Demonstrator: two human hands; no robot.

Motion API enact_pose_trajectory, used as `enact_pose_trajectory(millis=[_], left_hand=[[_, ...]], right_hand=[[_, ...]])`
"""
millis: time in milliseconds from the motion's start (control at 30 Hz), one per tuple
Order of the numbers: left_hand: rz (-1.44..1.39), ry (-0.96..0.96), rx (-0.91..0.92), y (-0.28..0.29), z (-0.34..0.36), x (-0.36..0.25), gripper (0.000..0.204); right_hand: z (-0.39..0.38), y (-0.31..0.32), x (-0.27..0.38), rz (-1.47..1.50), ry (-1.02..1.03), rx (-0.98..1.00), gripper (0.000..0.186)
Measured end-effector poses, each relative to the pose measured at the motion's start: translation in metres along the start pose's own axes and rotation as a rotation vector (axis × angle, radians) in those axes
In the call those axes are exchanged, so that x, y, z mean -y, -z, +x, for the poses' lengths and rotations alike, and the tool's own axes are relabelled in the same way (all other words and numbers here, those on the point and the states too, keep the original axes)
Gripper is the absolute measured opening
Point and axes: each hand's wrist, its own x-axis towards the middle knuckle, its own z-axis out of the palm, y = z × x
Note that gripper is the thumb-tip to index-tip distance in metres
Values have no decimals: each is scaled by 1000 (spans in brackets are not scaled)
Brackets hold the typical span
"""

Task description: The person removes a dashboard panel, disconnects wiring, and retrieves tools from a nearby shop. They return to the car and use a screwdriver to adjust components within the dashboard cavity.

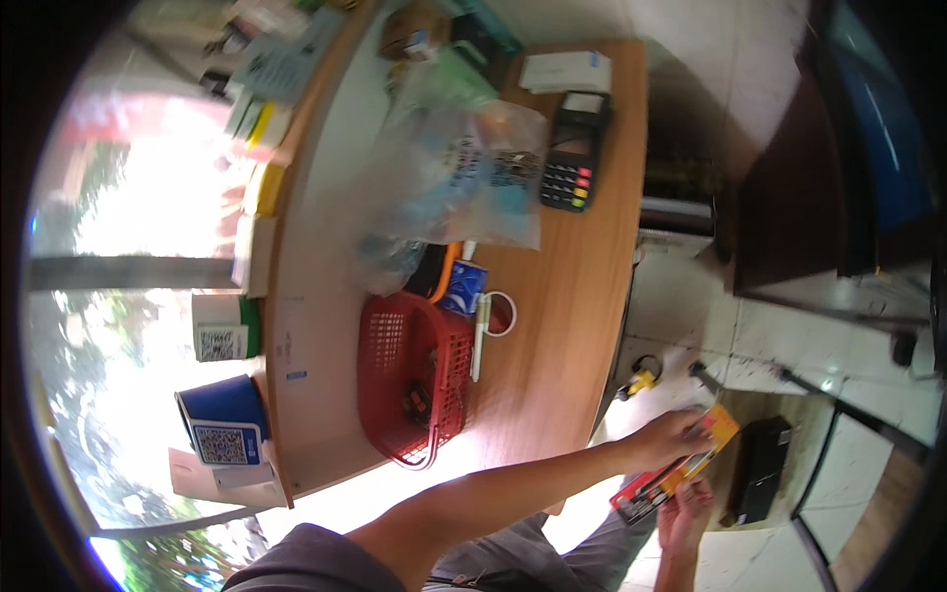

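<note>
Head view: I read both hands at lower R of frame, clear of the desk (552, 360). L hand (679, 439) is clamped on the upper edge of the red-yellow pack (681, 472); R hand (684, 510) grips its lower edge w/ the fingers. Hands are close together, pack between them, tilted, yellow end up and to the R. Pack contents: can't tell at this res. Black box (762, 469) sits near floor lvl, just R of the hands; yellow-black item (643, 378) lies on the floor, up-L of them. On desk, I note: red basket (456, 390) w/ dark items inside, white pen (479, 340) beside it, white ring (513, 312) next to the pen, blue packet (467, 286), clear plastic bag (424, 178), and card terminal (569, 158), keypad facing up.
</note>
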Motion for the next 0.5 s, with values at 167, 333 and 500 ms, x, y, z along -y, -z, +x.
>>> enact_pose_trajectory(millis=[167,333,500], left_hand=[[-75,24,-239,29,-82,-10,43],[-145,28,-523,32,-142,-2,31],[-224,-79,-663,31,-175,1,34]], right_hand=[[-29,-51,-10,-505,9,-99,9],[-52,-99,-40,-988,123,-94,10],[-65,-120,-54,-1290,363,89,14]])
